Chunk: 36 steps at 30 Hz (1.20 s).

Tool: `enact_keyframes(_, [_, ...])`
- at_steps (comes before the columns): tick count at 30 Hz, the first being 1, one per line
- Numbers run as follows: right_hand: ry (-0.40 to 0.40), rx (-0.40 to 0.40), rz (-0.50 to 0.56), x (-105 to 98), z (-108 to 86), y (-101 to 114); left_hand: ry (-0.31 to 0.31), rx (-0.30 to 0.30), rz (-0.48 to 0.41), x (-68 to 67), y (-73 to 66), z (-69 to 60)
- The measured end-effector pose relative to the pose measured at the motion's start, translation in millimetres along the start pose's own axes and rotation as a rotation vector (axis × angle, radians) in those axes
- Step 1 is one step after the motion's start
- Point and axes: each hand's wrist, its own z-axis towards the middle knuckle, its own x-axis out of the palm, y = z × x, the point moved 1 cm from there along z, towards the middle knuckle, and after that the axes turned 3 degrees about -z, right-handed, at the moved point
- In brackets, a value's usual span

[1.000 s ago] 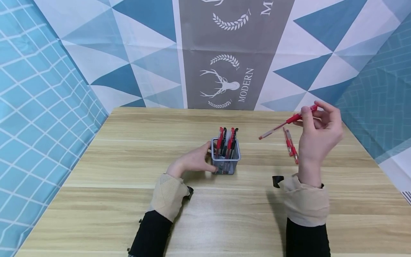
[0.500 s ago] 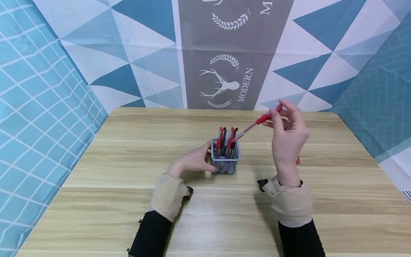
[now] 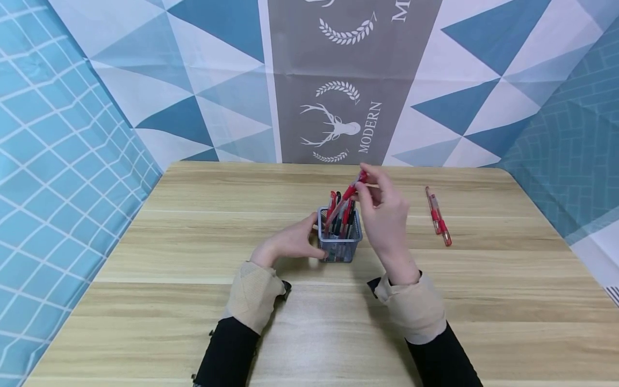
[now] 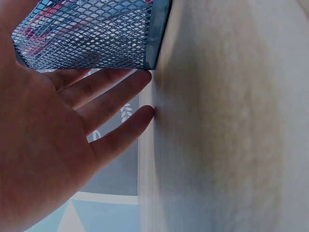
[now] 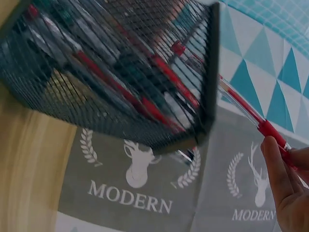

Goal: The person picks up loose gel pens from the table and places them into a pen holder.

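A grey metal mesh pen holder [image 3: 338,251] stands upright on the table with several red and black pens [image 3: 337,217] in it. My left hand [image 3: 292,239] holds its left side, thumb at the front and fingers behind; in the left wrist view, fingertips [image 4: 142,77] lie along the mesh. Above the holder, my right hand [image 3: 387,217] pinches a red gel pen [image 3: 348,192] near its upper end. The pen slants down to the left, and in the right wrist view its lower end [image 5: 178,48] is inside the holder's opening.
Two red pens [image 3: 437,217] lie side by side on the wooden table [image 3: 193,215], right of the holder. A patterned backdrop [image 3: 232,80] rises behind the table's far edge, and blue sheets [image 3: 58,161] hang at both sides.
My right hand has carried the red pen leftward from the table's right side to the holder, uncovering the two lying pens. The left hand and the holder have stayed in place.
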Motion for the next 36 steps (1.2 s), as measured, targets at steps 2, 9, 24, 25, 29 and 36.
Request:
enact_keyframes(2, [0.026, -0.02, -0.013, 6, -2.4, 0, 0.001, 0.005, -0.008, 0.3, 0.3, 0.0])
enact_keyframes(9, [0.144, -0.009, -0.077, 19, -8.7, -5, 0.007, 0.026, -0.01, 1.1, 0.4, 0.7])
enact_keyframes(24, [0.254, -0.088, -0.274, 38, -15.5, -13, 0.001, 0.013, -0.005, -0.1, -1.2, -1.0])
enact_keyframes(25, [0.261, -0.088, -0.283, 39, -15.9, -14, 0.0, 0.013, -0.003, 0.0, -1.4, -1.2])
enact_keyframes(29, [0.264, -0.079, -0.3, 41, -17.4, -17, 0.001, 0.009, 0.003, 0.4, -1.2, -1.0])
enact_keyframes(36, [0.26, -0.052, -0.311, 43, -17.8, -18, 0.009, 0.005, -0.015, -0.4, -1.7, -1.3])
